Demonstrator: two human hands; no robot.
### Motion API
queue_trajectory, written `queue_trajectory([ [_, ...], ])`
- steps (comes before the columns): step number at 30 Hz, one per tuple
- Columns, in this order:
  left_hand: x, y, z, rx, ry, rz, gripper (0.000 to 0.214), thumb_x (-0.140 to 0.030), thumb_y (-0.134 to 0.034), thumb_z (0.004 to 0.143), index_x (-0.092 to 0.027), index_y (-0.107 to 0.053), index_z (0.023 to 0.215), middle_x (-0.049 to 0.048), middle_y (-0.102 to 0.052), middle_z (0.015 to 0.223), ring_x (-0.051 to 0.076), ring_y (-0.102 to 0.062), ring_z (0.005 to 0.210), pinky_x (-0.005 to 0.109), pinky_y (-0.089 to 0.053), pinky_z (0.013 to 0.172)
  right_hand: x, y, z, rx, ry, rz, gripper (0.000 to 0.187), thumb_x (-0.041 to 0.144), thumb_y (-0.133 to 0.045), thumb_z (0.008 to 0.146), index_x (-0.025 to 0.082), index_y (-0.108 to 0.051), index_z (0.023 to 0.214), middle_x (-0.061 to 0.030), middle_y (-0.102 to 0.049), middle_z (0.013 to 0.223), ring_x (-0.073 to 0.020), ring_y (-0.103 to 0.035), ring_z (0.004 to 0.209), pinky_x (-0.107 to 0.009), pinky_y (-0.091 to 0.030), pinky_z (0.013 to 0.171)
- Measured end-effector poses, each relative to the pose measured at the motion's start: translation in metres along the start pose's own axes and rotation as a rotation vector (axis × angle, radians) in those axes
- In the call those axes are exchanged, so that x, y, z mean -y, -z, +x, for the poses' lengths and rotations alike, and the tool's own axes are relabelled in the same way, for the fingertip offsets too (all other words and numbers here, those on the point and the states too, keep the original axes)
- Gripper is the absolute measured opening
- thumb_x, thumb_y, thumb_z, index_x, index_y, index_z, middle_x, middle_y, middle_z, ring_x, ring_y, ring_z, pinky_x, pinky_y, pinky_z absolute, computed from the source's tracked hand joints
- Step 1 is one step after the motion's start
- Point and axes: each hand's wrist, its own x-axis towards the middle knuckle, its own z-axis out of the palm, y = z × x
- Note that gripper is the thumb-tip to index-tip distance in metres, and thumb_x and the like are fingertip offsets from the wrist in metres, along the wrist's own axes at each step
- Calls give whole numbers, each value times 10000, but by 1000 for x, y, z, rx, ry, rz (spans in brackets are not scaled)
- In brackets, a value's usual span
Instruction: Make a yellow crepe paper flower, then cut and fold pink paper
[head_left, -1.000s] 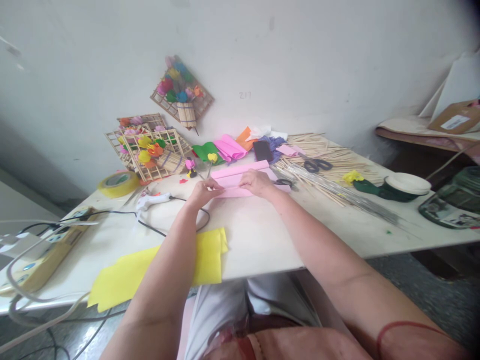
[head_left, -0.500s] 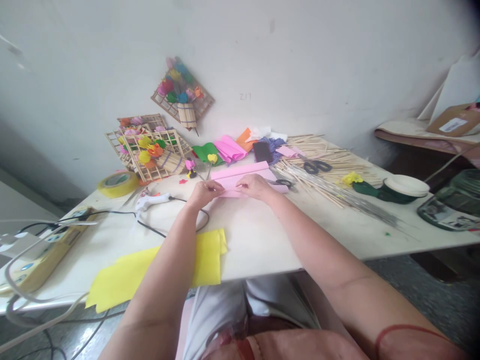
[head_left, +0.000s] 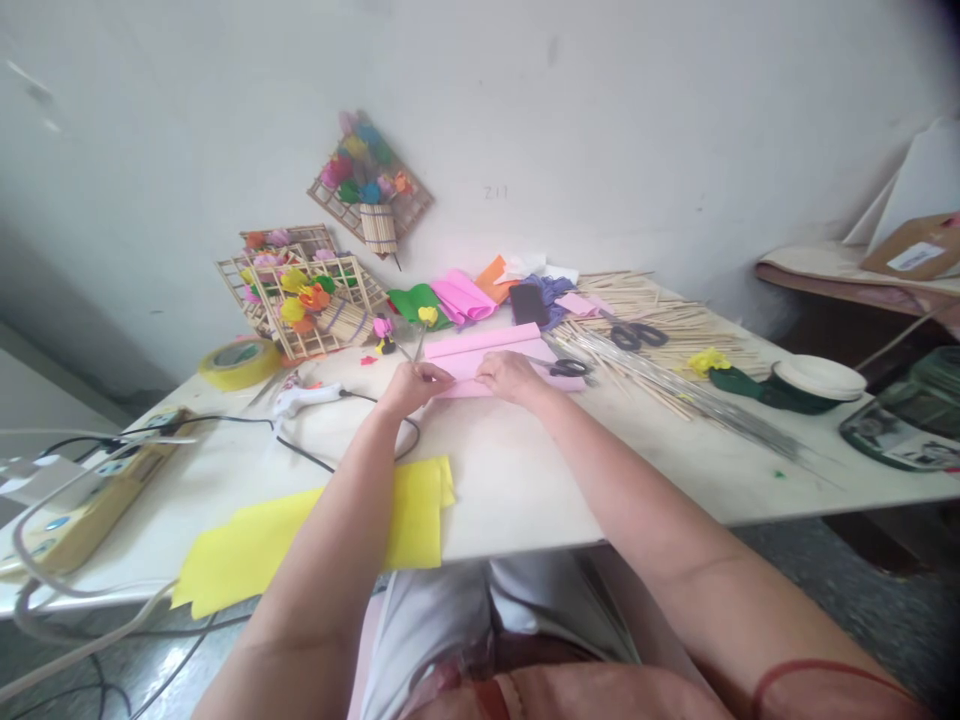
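Note:
A sheet of pink crepe paper (head_left: 480, 345) lies on the white table, its far edge rolled or folded over. At its near left edge, my left hand (head_left: 417, 387) pinches the paper between thumb and fingers. A short way to the right, my right hand (head_left: 511, 378) has its fingers closed on the same near edge. Scissors (head_left: 568, 368) with dark handles rest on the paper just past my right hand. Folded yellow crepe paper (head_left: 416, 515) lies under my left forearm at the table's front edge.
A white glue gun (head_left: 304, 398) with a black cord lies left, near yellow tape (head_left: 240, 363) and a power strip (head_left: 97, 500). Bamboo sticks (head_left: 660, 310), wires (head_left: 720, 420), more scissors (head_left: 637, 333) and a glass jar (head_left: 911, 420) are right. Flower-decorated bamboo frames (head_left: 307, 300) lean against the wall.
The view has shifted slightly. Both hands stay on the near edge of the pink paper, with hardly any movement of the fingers.

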Motion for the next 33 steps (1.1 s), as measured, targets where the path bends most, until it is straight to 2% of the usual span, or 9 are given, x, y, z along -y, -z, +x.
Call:
queue_trajectory([
  [4,2,0,1,-16,-6,14,237,-327,-646,603,-136,-687,737,-41,-488,384,53,-396,362,173,-308,390,-2,-4,1,-25,31,56,213,252,-494,798,177,-681,866,-57,-669,915,-167,-582,848,-243,-369,711],
  [8,4,-1,1,-11,-15,19,229,-332,-643,608,-140,-685,726,-45,-475,369,51,-384,353,172,-309,388,0,-4,2,-1,62,97,241,287,-486,810,208,-671,943,-26,-665,986,-152,-581,903,-229,-377,734],
  [15,6,-3,2,1,-38,17,246,-350,-635,615,-138,-687,727,-38,-498,389,46,-371,330,172,-286,360,10,-1,2,45,3,-18,248,270,-459,817,208,-692,874,-42,-674,940,-176,-587,888,-252,-380,689],
  [23,0,-2,-2,-36,-20,12,241,-355,-636,623,-139,-683,719,-44,-495,382,55,-392,325,184,-310,378,10,-12,5,2,-4,1,258,235,-436,812,182,-682,868,-70,-670,907,-177,-588,865,-246,-377,701],
  [26,-1,-3,-3,-23,-18,18,243,-363,-626,638,-133,-673,701,-52,-457,350,52,-379,315,178,-291,366,8,-13,5,-15,28,41,259,262,-443,817,206,-663,943,-53,-672,942,-169,-590,888,-242,-378,725],
  [29,-2,-4,-4,-9,-35,5,280,-355,-633,637,-131,-671,799,-57,-472,367,49,-382,313,173,-296,365,9,-14,4,-17,40,46,256,292,-446,823,231,-660,950,-39,-672,955,-163,-590,896,-239,-379,716],
  [33,-1,-4,-4,17,-44,-30,443,-356,-646,629,-146,-616,1018,-14,-617,552,46,-416,332,181,-340,382,13,-14,3,-9,47,17,237,243,-447,809,223,-677,867,-35,-679,923,-164,-593,877,-243,-376,699],
])
